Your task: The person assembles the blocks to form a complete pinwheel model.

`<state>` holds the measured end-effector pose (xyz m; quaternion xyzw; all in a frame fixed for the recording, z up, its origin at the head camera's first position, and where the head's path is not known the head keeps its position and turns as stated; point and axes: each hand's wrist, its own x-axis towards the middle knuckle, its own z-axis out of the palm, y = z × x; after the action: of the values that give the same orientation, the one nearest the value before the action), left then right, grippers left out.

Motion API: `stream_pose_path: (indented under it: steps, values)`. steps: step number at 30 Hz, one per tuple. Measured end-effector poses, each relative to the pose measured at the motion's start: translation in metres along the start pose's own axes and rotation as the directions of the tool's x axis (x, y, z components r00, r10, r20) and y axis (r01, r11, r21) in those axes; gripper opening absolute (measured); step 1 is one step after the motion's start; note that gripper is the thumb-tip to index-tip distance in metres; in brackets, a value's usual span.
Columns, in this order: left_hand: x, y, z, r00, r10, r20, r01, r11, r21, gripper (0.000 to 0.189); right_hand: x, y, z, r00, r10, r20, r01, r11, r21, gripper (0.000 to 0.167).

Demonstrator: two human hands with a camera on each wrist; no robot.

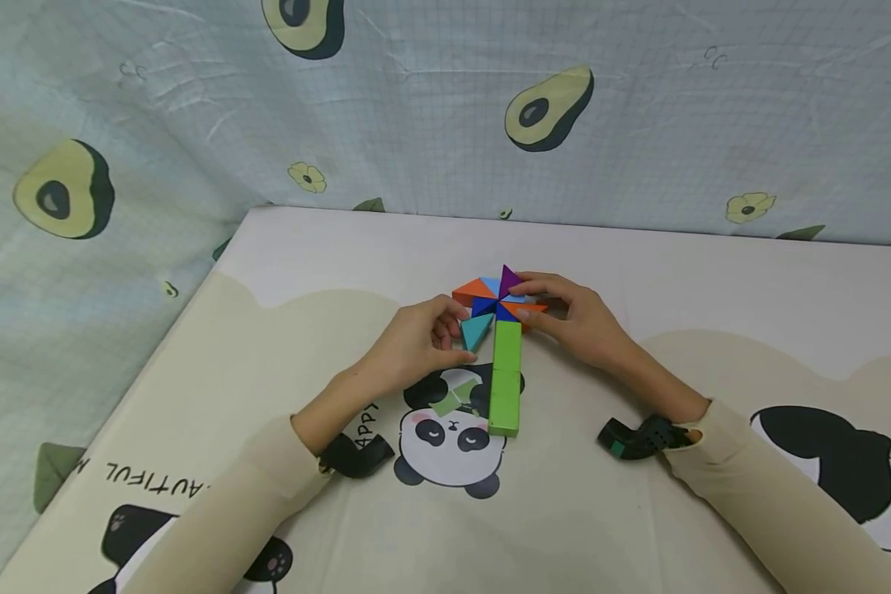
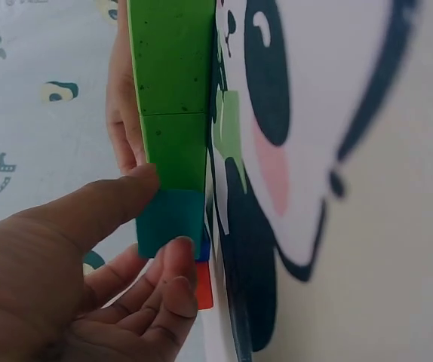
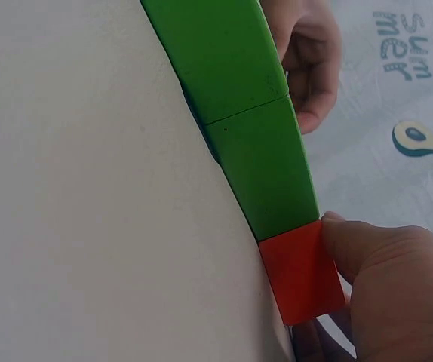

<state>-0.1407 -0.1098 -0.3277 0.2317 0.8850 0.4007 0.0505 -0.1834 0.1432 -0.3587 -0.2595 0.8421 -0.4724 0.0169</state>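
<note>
A pinwheel of triangular blocks [image 1: 484, 306] lies on the table, in dark blue, light blue, orange and purple. Below it runs a stem of two green blocks [image 1: 506, 375], set end to end. My left hand [image 1: 416, 342] pinches a teal triangular block [image 1: 476, 332] at the pinwheel's lower left, beside the top of the stem. With thumb and fingers, my right hand [image 1: 575, 318] grips the pinwheel's right side around an orange triangular block [image 1: 532, 308]. Its upper fingers are by the purple triangle [image 1: 509, 281]. In the right wrist view, the thumb touches the orange block's side [image 3: 301, 273].
A cream tablecloth [image 1: 564, 511] printed with pandas covers the table. Behind and to the left hangs a pale curtain [image 1: 431, 107] with avocado prints. Black wrist devices [image 1: 642, 437] sit at both sleeve cuffs.
</note>
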Motion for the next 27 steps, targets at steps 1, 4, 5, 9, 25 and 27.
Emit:
stream_pose_path:
  steps: [1, 4, 5, 9, 25, 27]
  values:
    - [0.0001, -0.0007, 0.0003, 1.0, 0.001, 0.004, -0.001, 1.0, -0.001, 0.044, -0.0002, 0.0001, -0.0001, 1.0, -0.001, 0.001, 0.001, 1.0, -0.002, 0.034]
    - [-0.0003, -0.0033, 0.001, 1.0, -0.002, 0.015, 0.002, 1.0, -0.017, 0.047, -0.0005, 0.0004, -0.0002, 1.0, 0.0, 0.003, 0.0, 1.0, 0.0, 0.034]
    - [-0.0005, -0.0039, 0.0009, 1.0, -0.003, 0.017, 0.004, 1.0, -0.026, 0.047, -0.0006, 0.0001, -0.0002, 1.0, 0.002, 0.002, -0.002, 1.0, 0.005, 0.034]
    - [-0.0003, -0.0061, 0.0007, 1.0, -0.009, 0.012, 0.01, 0.998, -0.065, 0.045, 0.0, 0.0004, 0.0002, 1.0, 0.009, -0.002, -0.009, 1.0, 0.009, 0.033]
    - [0.0086, -0.0045, 0.0018, 1.0, -0.012, -0.005, 0.011, 0.995, -0.103, 0.031, 0.001, 0.0, -0.0003, 1.0, -0.001, -0.002, 0.001, 1.0, 0.019, 0.033]
    - [0.0093, -0.0058, 0.0007, 1.0, 0.002, -0.01, -0.003, 0.994, -0.107, 0.028, 0.0008, -0.0005, -0.0005, 1.0, 0.004, -0.003, -0.004, 1.0, 0.02, 0.033]
